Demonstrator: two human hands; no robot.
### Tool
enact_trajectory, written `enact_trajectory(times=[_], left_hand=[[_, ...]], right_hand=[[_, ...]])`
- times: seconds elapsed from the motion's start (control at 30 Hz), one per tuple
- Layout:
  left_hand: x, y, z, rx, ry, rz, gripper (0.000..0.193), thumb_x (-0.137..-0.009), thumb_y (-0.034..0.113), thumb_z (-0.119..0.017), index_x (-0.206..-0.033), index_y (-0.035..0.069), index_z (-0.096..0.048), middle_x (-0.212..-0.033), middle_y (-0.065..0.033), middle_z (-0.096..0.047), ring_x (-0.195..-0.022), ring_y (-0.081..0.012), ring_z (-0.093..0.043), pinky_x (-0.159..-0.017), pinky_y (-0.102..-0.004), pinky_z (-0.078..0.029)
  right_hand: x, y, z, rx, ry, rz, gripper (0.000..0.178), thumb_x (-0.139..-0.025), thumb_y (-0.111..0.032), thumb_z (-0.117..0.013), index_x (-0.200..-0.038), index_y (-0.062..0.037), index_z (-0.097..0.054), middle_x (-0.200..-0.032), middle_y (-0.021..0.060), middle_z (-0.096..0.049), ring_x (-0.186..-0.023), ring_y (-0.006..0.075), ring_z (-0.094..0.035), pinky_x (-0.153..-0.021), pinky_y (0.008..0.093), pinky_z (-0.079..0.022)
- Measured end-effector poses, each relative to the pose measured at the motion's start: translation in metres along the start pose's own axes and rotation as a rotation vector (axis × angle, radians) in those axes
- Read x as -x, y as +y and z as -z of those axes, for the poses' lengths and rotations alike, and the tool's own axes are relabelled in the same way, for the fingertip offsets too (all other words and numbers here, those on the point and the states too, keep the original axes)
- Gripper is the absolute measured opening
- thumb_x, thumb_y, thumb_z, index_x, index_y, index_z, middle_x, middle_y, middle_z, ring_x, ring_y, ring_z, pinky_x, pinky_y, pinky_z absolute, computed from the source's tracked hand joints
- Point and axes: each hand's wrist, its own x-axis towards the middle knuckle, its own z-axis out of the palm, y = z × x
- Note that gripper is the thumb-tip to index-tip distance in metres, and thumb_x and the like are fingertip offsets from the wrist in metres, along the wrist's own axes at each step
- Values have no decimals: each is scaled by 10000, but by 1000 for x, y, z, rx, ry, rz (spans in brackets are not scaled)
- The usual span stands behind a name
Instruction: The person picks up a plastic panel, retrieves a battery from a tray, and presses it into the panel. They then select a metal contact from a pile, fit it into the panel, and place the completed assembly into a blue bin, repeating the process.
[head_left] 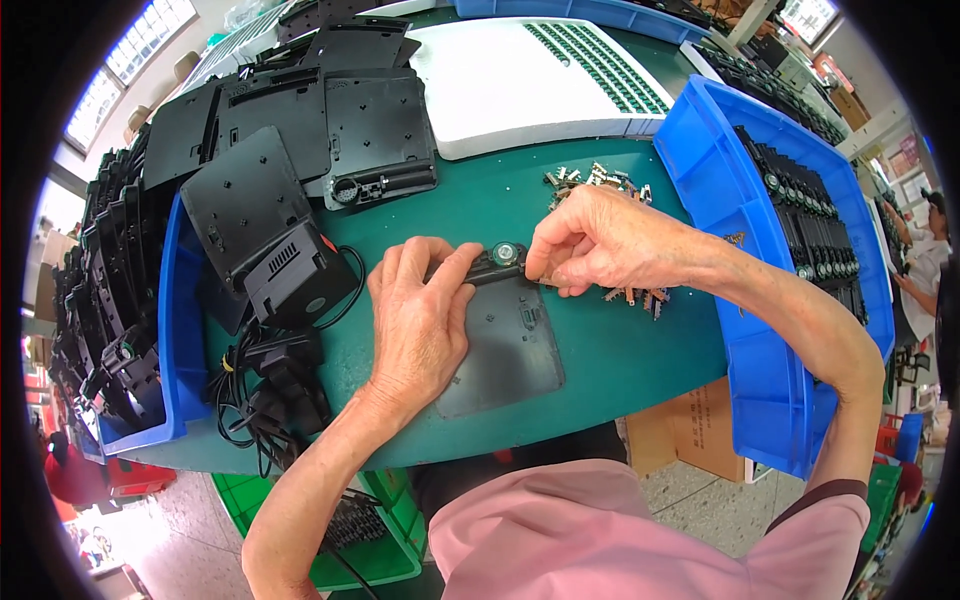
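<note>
Green tabletop (630, 375) and surroundings. Upper left: overlapping black panels (270, 110). Top centre: white tray (480, 85) bearing rows of small green-and-metal pieces (600, 70). Right: blue bin (775, 350) with black parts (805, 215) in rows. Left: second blue bin (178, 330), densely packed; beside it, a slotted black box (298, 278) above tangled black cables (235, 405). Below table level: green crate (408, 565), left; cardboard box (705, 430), right. Far right: a person in a white top (928, 270). Background, upper left: bright window (135, 40).
</note>
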Motion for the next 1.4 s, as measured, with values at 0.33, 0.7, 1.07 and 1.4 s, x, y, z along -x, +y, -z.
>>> enact_trajectory(times=[0.33, 0.7, 1.07, 1.4], left_hand=[[0, 0, -1, -15, 12, -11, 336, -820, 14, -657, -1152, 60, -670, -1029, -89, -558, -984, -279, -517, -910, -390, -393], [1, 0, -2, -5, 34, -7, 350, -807, 9, -661, -1152, 65, -670, -1032, -87, -566, -985, -280, -524, -901, -401, -399], [2, -3, -6, 16, 48, -16, 355, -801, -11, -652, -1149, 59, -664, -1031, -88, -564, -989, -283, -523, -914, -405, -395], [3, -5, -5, 2, 44, -26, 350, -816, -14, -632, -1158, 60, -642, -1049, -96, -558, -993, -290, -517, -912, -409, -393]], right_hand=[[3, -2, -6, -54, -23, 27, 222, -797, 40, -638, -1009, 75, -697, -869, 116, -724, -783, 134, -687, -715, 261, -554], [8, -3, -31, 100, 118, 135, 128, -779, -20, -631, -850, 87, -642, -629, 145, -641, -523, 174, -610, -523, 319, -489], [11, 0, -49, 389, 247, 267, 115, -815, -8, -706, -896, 58, -660, -730, 143, -639, -597, 230, -658, -530, 327, -493], [17, -12, -43, 308, 262, 175, 142, -776, -22, -695, -884, 40, -626, -745, 204, -666, -725, 378, -670, -652, 439, -518]])
